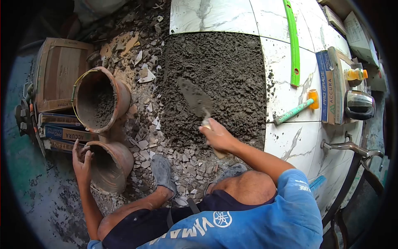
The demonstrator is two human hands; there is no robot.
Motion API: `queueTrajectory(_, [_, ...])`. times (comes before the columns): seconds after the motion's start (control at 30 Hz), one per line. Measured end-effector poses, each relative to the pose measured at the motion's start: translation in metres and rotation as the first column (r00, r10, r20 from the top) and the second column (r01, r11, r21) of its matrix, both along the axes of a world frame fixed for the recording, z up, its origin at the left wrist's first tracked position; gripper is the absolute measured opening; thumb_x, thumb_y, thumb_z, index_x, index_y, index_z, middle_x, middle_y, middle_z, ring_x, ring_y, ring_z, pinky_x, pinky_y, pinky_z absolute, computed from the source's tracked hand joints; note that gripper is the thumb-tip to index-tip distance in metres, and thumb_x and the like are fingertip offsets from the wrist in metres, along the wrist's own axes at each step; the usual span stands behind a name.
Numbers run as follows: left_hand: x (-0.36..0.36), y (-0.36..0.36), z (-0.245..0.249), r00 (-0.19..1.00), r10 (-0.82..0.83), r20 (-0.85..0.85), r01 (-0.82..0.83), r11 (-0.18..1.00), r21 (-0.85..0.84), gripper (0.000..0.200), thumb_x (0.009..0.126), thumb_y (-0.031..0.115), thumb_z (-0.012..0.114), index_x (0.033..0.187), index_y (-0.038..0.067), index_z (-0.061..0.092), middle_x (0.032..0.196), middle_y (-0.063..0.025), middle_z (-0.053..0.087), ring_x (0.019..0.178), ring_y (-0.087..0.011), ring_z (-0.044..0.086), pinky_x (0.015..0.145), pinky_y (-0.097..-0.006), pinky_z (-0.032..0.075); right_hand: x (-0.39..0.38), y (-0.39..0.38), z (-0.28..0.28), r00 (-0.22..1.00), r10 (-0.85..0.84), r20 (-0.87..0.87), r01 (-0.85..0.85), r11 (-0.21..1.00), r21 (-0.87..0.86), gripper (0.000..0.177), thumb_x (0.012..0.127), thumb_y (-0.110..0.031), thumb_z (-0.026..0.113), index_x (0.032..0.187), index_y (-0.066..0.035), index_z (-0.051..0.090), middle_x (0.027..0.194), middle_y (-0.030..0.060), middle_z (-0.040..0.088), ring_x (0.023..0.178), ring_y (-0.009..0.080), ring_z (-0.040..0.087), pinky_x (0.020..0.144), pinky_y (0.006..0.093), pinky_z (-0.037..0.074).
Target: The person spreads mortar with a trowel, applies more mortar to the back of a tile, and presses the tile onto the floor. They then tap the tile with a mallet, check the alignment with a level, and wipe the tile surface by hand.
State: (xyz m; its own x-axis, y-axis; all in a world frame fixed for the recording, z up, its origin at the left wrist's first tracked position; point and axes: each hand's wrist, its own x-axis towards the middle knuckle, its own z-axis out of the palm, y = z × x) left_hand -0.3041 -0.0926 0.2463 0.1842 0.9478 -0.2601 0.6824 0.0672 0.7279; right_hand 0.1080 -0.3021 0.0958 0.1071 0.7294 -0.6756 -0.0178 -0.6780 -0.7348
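My right hand point(218, 135) is closed around the handle of a pointed trowel point(195, 98). The blade, smeared with grey mortar, lies over the bed of wet mortar point(215, 62), which has a rough, lumpy surface. At the left, my left hand point(81, 162) is beside the rim of a tilted, mortar-stained bucket point(122, 159), its fingers apart and partly curled. Just beyond it stands a second bucket point(121, 99) with grey mortar inside and a thin handle.
White marbled tiles point(215, 16) border the mortar at the far side and right. On them lie a green spirit level point(293, 45), a mallet point(294, 111) with an orange head, and a tile box point(330, 87). Broken tile rubble point(186, 166) surrounds my feet. A chair point(356, 195) stands right.
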Motion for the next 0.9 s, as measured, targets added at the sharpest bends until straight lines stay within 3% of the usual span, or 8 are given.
queueTrajectory(0.13, [0.02,0.009,0.005,0.996,-0.089,0.019,0.089,0.995,0.043,0.061,0.094,0.015,0.061,0.147,0.006,0.031,0.111,-0.0107,0.059,0.093,-0.0127,0.058,0.082,-0.0261,0.048,-0.026,0.029,-0.039,0.991,-0.132,0.008,0.132,0.991,-0.007,0.039,0.093,-0.034,0.055,0.106,0.002,0.046,0.093,0.0235,0.062,0.085,0.0369,0.062,0.077,0.0443,0.047])
queueTrajectory(0.23, [0.023,0.012,0.012,0.995,-0.095,0.01,0.094,0.991,0.093,0.061,0.094,0.014,0.061,0.146,0.004,0.031,0.109,-0.0107,0.059,0.094,-0.0123,0.058,0.083,-0.0257,0.048,0.002,-0.002,-0.017,0.923,-0.379,-0.064,0.375,0.925,-0.065,0.028,0.095,-0.024,0.055,0.104,-0.001,0.042,0.075,0.0091,0.053,0.058,0.0163,0.055,0.051,0.0342,0.046])
queueTrajectory(0.37, [0.023,0.015,0.004,0.997,-0.069,0.047,0.067,0.997,0.047,0.062,0.093,0.012,0.061,0.145,0.001,0.031,0.109,-0.0107,0.059,0.097,-0.0127,0.057,0.085,-0.0261,0.047,0.039,-0.002,0.0,0.931,0.018,0.366,-0.023,1.0,0.009,0.035,0.095,-0.028,0.052,0.112,0.002,0.045,0.092,0.0231,0.061,0.079,0.0374,0.062,0.076,0.0471,0.049])
queueTrajectory(0.43, [0.026,0.013,-0.001,0.991,-0.077,0.109,0.075,0.997,0.024,0.061,0.092,0.009,0.06,0.145,0.001,0.031,0.109,-0.0105,0.059,0.098,-0.0133,0.057,0.086,-0.0264,0.046,0.061,0.041,0.017,0.772,0.202,0.602,-0.242,0.97,-0.016,0.035,0.094,-0.025,0.049,0.114,0.003,0.046,0.101,0.0273,0.062,0.095,0.0441,0.061,0.084,0.0513,0.048])
queueTrajectory(0.57, [0.028,0.012,-0.003,0.978,-0.118,0.173,0.112,0.993,0.044,0.059,0.093,0.007,0.059,0.145,0.0,0.031,0.109,-0.0103,0.059,0.099,-0.0136,0.057,0.087,-0.0263,0.047,0.111,0.131,-0.03,0.38,0.18,0.907,-0.468,0.884,0.021,0.024,0.093,-0.025,0.05,0.104,-0.004,0.048,0.097,0.0173,0.063,0.088,0.0381,0.066,0.073,0.0473,0.054])
queueTrajectory(0.6, [0.028,0.01,-0.001,0.979,-0.111,0.174,0.105,0.994,0.04,0.059,0.093,0.007,0.059,0.145,0.0,0.031,0.109,-0.0103,0.059,0.099,-0.0136,0.057,0.087,-0.0263,0.047,0.12,0.138,-0.045,0.285,0.155,0.946,-0.512,0.859,0.014,0.021,0.093,-0.024,0.05,0.101,-0.004,0.049,0.093,0.0161,0.063,0.082,0.0363,0.067,0.067,0.0459,0.055])
queueTrajectory(0.67, [0.026,0.005,0.005,0.98,-0.075,0.186,0.07,0.997,0.033,0.059,0.093,0.008,0.059,0.145,0.0,0.031,0.109,-0.0105,0.059,0.1,-0.014,0.057,0.087,-0.0263,0.047,0.115,0.124,-0.054,0.25,0.159,0.955,-0.547,0.837,0.004,0.02,0.092,-0.023,0.051,0.1,-0.005,0.049,0.091,0.016,0.063,0.078,0.0353,0.067,0.065,0.0453,0.055])
queueTrajectory(0.9, [-0.014,-0.004,0.006,0.993,0.011,0.115,-0.015,0.999,0.032,0.061,0.094,0.018,0.061,0.145,0.0,0.032,0.114,-0.0125,0.058,0.102,-0.0152,0.057,0.088,-0.0293,0.048,0.037,-0.04,-0.02,0.33,0.455,0.827,-0.634,0.756,-0.163,0.027,0.089,-0.023,0.058,0.105,-0.006,0.046,0.092,0.0139,0.059,0.075,0.0315,0.066,0.064,0.0435,0.054])
